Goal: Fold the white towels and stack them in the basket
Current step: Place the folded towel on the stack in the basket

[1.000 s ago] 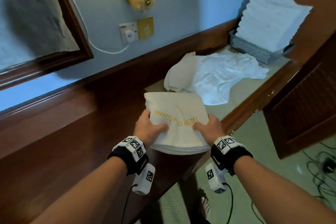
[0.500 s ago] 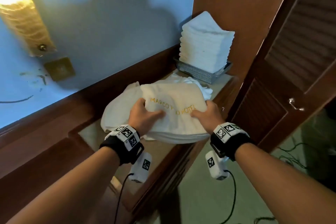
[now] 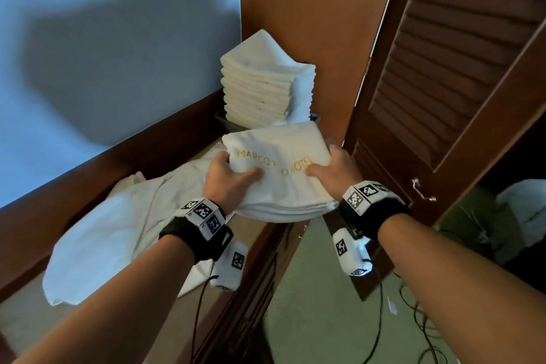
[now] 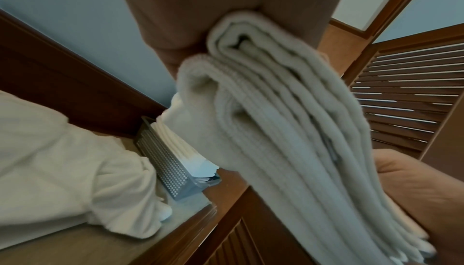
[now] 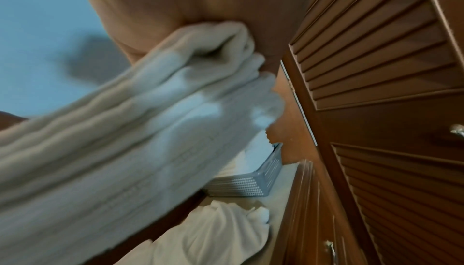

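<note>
A folded white towel (image 3: pixel 280 168) with gold hotel lettering hangs in the air between my hands. My left hand (image 3: pixel 229 179) grips its left edge, thumb on top. My right hand (image 3: pixel 332 170) grips its right edge the same way. The towel's layered edge fills the left wrist view (image 4: pixel 288 140) and the right wrist view (image 5: pixel 125 140). Just beyond it stands a tall stack of folded white towels (image 3: pixel 266 89) in a perforated metal basket (image 4: pixel 165 162), in the counter's far corner; the same basket (image 5: pixel 251 184) shows in the right wrist view. Unfolded white towels (image 3: pixel 118 233) lie heaped on the counter.
A wooden counter (image 3: pixel 257 284) runs along a blue wall (image 3: pixel 103 38) with a dark wood rail. A louvred wooden door (image 3: pixel 443 83) stands close on the right, a wooden panel behind the basket. Cables (image 3: pixel 419 319) lie on the green floor.
Both hands have carried the folded towel up off the counter and to the right, close to the stack in the basket. My view has swung right with it.
</note>
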Available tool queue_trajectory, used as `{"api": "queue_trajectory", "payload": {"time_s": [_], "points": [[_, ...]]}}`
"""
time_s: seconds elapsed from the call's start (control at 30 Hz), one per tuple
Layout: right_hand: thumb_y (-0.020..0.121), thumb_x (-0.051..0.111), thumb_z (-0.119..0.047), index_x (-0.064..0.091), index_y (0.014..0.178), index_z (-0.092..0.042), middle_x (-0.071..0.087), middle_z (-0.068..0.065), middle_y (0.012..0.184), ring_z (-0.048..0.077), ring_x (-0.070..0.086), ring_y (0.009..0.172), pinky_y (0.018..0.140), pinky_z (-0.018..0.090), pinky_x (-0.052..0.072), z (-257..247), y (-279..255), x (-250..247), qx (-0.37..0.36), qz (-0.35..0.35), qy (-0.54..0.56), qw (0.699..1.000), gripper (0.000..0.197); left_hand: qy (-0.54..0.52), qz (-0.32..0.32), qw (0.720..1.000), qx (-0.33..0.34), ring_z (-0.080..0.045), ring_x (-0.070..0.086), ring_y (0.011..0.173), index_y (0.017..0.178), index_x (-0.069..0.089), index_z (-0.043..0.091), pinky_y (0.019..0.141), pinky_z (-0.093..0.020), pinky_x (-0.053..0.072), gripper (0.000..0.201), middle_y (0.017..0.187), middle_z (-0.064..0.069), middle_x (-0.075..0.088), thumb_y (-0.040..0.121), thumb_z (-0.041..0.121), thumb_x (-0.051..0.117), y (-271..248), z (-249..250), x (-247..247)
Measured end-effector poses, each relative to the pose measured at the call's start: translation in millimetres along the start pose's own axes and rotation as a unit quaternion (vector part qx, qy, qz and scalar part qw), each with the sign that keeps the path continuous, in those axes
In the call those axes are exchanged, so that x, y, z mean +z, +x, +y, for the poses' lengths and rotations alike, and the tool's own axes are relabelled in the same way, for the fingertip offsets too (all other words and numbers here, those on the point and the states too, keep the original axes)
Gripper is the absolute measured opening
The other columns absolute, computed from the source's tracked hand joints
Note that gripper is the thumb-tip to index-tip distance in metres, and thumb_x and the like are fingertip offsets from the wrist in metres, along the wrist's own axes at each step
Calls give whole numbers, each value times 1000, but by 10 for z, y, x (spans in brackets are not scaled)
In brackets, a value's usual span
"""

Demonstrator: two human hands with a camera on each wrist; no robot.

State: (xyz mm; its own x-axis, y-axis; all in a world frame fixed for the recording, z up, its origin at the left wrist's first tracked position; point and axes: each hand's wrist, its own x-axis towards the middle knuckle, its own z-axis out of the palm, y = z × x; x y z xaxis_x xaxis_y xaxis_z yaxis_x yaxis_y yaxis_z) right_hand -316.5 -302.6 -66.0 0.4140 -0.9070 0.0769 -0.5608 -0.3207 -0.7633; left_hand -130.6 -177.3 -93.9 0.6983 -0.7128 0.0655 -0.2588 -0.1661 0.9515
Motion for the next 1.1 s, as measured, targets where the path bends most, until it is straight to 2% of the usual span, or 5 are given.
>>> {"api": "queue_trajectory", "payload": {"time_s": [0.2,0.3,0.4,0.67,1.1], "points": [[73,77,-29,55,91,-14,62,7,96,30,61,92,77,38,49,206,1000,-391,8,43,-50,998,33,-29,-18,999,34,-12,69,87,101,61,17,79,-33,56,42,94,7,70,71,23,89,881,296,714],[73,78,-26,53,88,-12,60,6,92,29,59,91,71,34,42,229,1562,-606,7,54,-49,997,33,-24,-32,998,50,-18,69,90,98,60,21,85,-42,58,43,97,4,71,67,30,89,1351,492,1012],[70,80,-26,51,84,-12,63,9,91,31,61,88,77,42,49,194,2156,-814,-8,62,-40,997,34,-28,-39,996,77,-21,69,93,100,58,21,85,-47,58,49,100,1,71,63,40,85,1818,728,1238],[73,80,-21,60,98,-5,64,7,95,28,59,86,70,35,45,-34,3608,-1200,-81,75,-34,993,35,-47,-22,988,144,-15,66,102,114,52,18,88,-46,58,49,112,4,67,77,33,81,2693,1238,1648],[73,81,-14,61,100,-3,65,11,99,29,62,88,72,37,48,-431,5984,-725,-208,-17,-9,978,35,-60,72,986,136,-26,65,107,114,40,21,90,-54,55,50,116,-8,63,78,44,64,4091,1278,2128]]}}
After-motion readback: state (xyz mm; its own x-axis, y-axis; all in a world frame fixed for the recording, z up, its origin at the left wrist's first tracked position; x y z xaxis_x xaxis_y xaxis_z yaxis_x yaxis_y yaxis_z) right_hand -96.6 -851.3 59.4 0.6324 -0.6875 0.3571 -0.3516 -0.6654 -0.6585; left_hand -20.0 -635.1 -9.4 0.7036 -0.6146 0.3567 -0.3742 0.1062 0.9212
